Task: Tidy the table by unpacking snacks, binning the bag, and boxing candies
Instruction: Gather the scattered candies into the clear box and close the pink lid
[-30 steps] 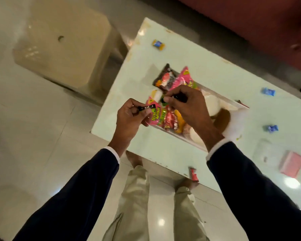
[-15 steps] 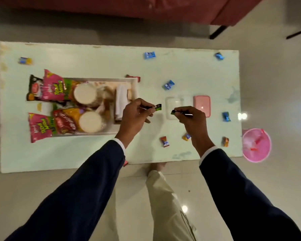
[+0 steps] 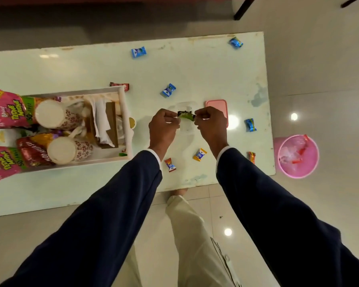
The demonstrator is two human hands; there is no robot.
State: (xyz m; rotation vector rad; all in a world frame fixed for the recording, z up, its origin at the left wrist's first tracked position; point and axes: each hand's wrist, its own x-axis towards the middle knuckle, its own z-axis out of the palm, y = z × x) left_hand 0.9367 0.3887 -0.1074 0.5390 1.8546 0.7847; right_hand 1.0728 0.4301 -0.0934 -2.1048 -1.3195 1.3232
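My left hand [image 3: 164, 126] and my right hand [image 3: 212, 123] pinch green-and-black wrapped candies [image 3: 186, 116] between them, held over a clear open box [image 3: 184, 127] on the pale table [image 3: 195, 71]. Whether it is one candy or two I cannot tell. The box's pink lid [image 3: 216, 104] lies just right of it. Several wrapped candies lie loose on the table: blue ones [image 3: 138, 52] [image 3: 168, 90] [image 3: 235, 42] [image 3: 250, 125], an orange one [image 3: 199, 154], a red one [image 3: 170, 164].
A white tray [image 3: 122, 96] at the left holds pink snack packets [image 3: 8, 109], two paper cups [image 3: 56, 114] and napkins. A pink bin [image 3: 296, 156] with a bag inside stands on the floor off the table's right end. A dark red sofa runs along the far side.
My hands carried candies from the tray at the left to the clear box and came together over it. The view has swung right, bringing the bin into sight.
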